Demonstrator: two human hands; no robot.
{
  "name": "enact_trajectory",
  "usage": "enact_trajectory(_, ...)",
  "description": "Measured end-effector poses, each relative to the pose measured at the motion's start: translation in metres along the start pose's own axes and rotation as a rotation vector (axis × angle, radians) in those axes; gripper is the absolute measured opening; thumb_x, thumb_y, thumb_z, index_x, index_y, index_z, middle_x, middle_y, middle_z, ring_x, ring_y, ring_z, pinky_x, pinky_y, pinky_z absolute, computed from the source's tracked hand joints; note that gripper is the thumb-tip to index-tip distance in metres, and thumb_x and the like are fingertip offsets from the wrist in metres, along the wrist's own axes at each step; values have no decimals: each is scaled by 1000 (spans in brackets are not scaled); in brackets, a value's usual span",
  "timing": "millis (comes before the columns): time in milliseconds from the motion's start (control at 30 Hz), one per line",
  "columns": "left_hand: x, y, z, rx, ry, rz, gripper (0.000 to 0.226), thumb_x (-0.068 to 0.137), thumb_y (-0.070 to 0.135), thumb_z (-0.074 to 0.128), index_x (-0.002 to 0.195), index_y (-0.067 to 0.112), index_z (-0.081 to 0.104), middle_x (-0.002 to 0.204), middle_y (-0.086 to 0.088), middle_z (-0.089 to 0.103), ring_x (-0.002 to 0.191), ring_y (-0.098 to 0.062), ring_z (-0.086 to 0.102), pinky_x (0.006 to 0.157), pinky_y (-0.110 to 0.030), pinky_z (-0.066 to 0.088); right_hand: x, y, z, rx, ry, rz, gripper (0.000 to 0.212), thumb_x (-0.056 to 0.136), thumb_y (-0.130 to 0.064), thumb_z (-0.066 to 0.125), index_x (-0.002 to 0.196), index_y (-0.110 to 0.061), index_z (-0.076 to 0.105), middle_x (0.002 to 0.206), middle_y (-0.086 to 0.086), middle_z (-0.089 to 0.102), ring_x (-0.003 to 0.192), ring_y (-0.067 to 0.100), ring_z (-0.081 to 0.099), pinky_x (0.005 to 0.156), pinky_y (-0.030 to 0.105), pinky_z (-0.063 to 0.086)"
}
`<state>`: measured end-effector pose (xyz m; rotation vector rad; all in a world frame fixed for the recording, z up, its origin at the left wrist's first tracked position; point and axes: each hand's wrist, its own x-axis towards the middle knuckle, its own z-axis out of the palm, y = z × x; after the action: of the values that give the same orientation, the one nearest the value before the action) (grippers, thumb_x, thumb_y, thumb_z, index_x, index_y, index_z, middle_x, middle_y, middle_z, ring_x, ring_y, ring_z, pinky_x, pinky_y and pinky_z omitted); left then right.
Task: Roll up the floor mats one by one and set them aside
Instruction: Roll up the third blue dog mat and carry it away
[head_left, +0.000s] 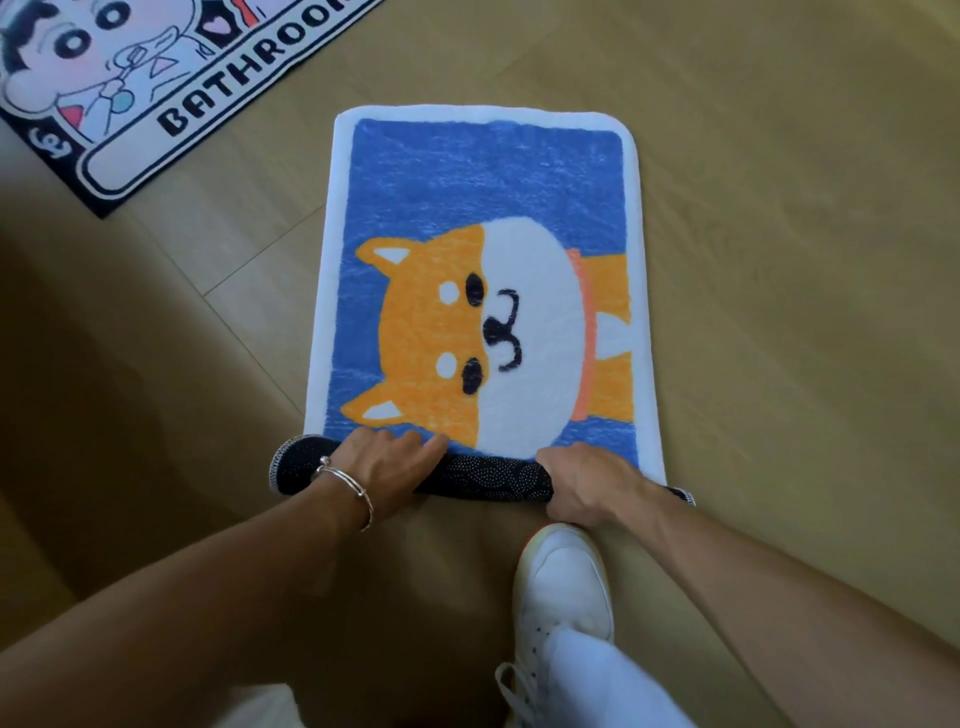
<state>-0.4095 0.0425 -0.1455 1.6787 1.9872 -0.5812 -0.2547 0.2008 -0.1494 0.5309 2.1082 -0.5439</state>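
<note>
On the wooden floor (779, 260) the dog mat (483, 208) lies mid-frame, its near end rolled, a bathroom mat (156, 104) at upper left, a white shoe (563, 577) just below the roll, which left hand (387, 462) and right hand (587, 483) grip with curled fingers

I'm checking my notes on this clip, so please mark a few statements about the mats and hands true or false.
1. The left hand and right hand both hold the dog mat's rolled end. True.
2. The dog mat is fully rolled. False: only its near edge is rolled; most lies flat.
3. The visible part of the bathroom mat lies flat. True.
4. The bracelet is on the right wrist. False: left wrist.
5. The shoe stands on the dog mat. False: it is on the floor.
</note>
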Motion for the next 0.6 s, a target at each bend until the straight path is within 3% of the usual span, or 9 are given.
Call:
enact_trajectory(100,4,4,2,-30,-69,-33,24,97,23,43,120,18,41,109,-3,62,96,-29,62,64,-33,35,-3,-2,0,-13,46,20,22,84,-17,52,106,-18,49,111,8,60,101,29,57,72,32,38)
enact_trajectory(267,15,2,4,-187,-196,-61,21,93,34,51,111,23,53,113,-2,62,102,-24,60,72,-33,43,-8,-5,13,-165,270,15,27,86,-14,55,111,-17,44,113,4,55,108,26,51,83,35,34)
enact_trajectory(367,12,3,3,-202,-143,-34,32,88,35,55,117,22,47,111,-3,62,100,-26,60,68,-32,41,-9,3,15,-103,149,45,19,88,-15,53,103,-17,40,108,7,59,100,29,57,73,34,35)
enact_trajectory(467,4,3,6,-140,-29,46,46,89,33,53,128,23,30,113,-2,57,91,-28,63,58,-32,36,-3,13,9,-6,-17,60,19,86,-20,51,104,-17,47,109,8,61,98,29,58,73,33,42)
enact_trajectory(533,1,0,10,-57,115,69,48,88,33,56,123,23,25,105,0,57,79,-25,65,52,-30,38,-1,15,6,26,-50,63,22,85,-20,51,107,-17,49,110,7,61,99,28,58,74,32,43)
enact_trajectory(600,0,1,7,-19,108,35,39,92,31,52,122,19,31,104,-1,60,83,-26,65,55,-31,39,-4,11,8,2,5,62,21,86,-16,51,106,-17,45,110,8,60,100,29,57,73,32,39)
